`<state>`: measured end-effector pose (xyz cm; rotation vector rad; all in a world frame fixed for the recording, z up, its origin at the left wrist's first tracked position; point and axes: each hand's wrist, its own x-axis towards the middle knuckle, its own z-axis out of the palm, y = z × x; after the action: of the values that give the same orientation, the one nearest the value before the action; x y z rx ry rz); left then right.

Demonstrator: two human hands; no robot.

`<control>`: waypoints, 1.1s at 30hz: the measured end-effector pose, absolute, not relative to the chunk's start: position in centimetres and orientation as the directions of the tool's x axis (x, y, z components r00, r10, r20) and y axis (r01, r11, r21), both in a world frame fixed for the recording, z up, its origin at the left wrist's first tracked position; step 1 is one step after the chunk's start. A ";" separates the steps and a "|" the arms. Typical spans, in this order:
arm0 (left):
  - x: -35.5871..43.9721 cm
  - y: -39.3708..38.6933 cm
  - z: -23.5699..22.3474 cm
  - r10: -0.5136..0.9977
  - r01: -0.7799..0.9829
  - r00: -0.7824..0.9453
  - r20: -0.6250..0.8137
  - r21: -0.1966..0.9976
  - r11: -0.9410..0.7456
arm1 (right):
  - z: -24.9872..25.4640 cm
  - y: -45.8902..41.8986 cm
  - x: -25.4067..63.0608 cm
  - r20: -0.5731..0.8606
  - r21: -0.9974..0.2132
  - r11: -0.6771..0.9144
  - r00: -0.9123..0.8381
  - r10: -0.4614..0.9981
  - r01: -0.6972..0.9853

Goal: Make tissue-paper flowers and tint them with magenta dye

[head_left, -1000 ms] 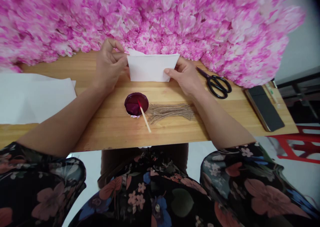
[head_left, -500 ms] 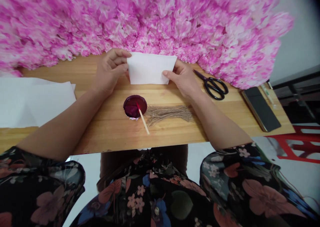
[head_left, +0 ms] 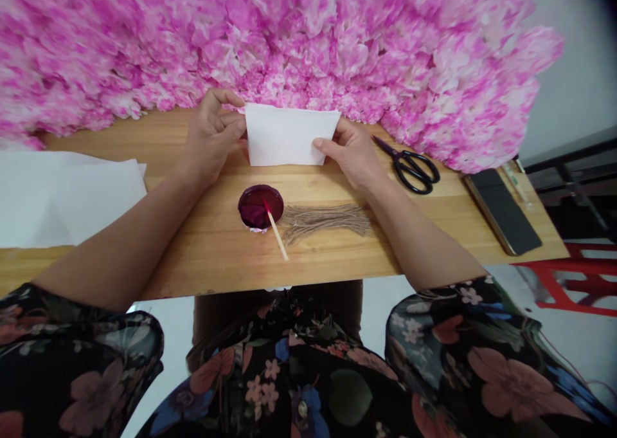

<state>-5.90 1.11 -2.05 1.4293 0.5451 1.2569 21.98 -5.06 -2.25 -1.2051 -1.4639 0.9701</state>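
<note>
A folded piece of white paper (head_left: 289,137) is held up above the table, its broad face toward me. My left hand (head_left: 216,132) is closed at its left edge, thumb and bent fingers meeting there, with the index finger lifted toward the upper corner. At the right side, my right hand (head_left: 351,148) pinches the paper, thumb lying on the front and the other fingers behind it. Below the paper stands a round dish of dark red paste (head_left: 255,208). A thin wooden stick (head_left: 278,237) leans out of it, red at the tip. Beside it lies a bundle of brown twine (head_left: 330,221).
Black-handled scissors (head_left: 412,166) lie right of my right hand. A dark phone (head_left: 502,209) rests near the table's right end. White sheets (head_left: 67,197) lie at the left. Pink artificial flowers (head_left: 289,45) line the back edge. A red stool (head_left: 578,283) stands beyond the table.
My left index finger has risen off the paper's upper left corner. The paper has dipped very slightly; my right hand keeps its grip.
</note>
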 end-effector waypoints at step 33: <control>-7.3 0.8 -1.7 0.898 0.252 0.311 0.311 0.884 -0.394 | -0.5 -5.9 21.1 0.112 -0.975 0.110 0.000 0.994 0.191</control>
<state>-7.34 0.82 -1.68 1.8327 1.0263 1.0954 21.14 -5.89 -0.47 -1.2684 -1.3910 1.0208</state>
